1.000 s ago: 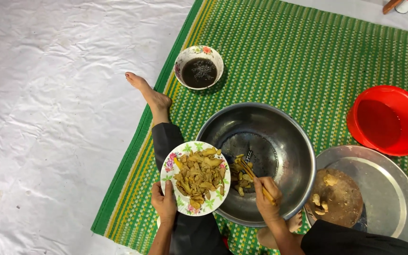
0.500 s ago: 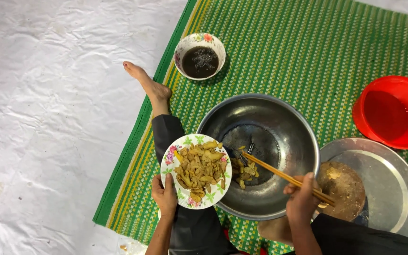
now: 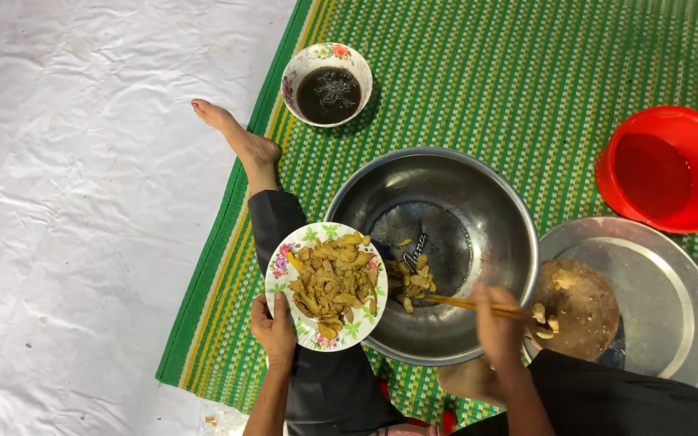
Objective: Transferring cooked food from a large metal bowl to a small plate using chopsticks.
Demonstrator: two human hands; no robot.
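My left hand [image 3: 275, 331] grips the near rim of a floral plate [image 3: 284, 262] heaped with sliced yellowish-brown pieces [image 3: 334, 281], tilted over the edge of a large steel bowl [image 3: 478, 206]. My right hand [image 3: 498, 319] holds wooden chopsticks [image 3: 456, 303] that reach left into the bowl, their tips at a small pile of the same pieces [image 3: 410, 282] on the bowl's bottom.
A floral bowl of dark liquid [image 3: 329, 90] stands at the far edge of the green woven mat [image 3: 478, 64]. A red basin [image 3: 666, 168] and a round steel tray [image 3: 656, 282] holding a brown wooden block [image 3: 582, 311] lie right. My bare foot [image 3: 236, 137] rests by the white sheet [image 3: 82, 202].
My right hand has swung the chopsticks from pointing up into the bowl to lying level, tips pushed leftward at the pile. The plate stays tilted at the bowl's edge.
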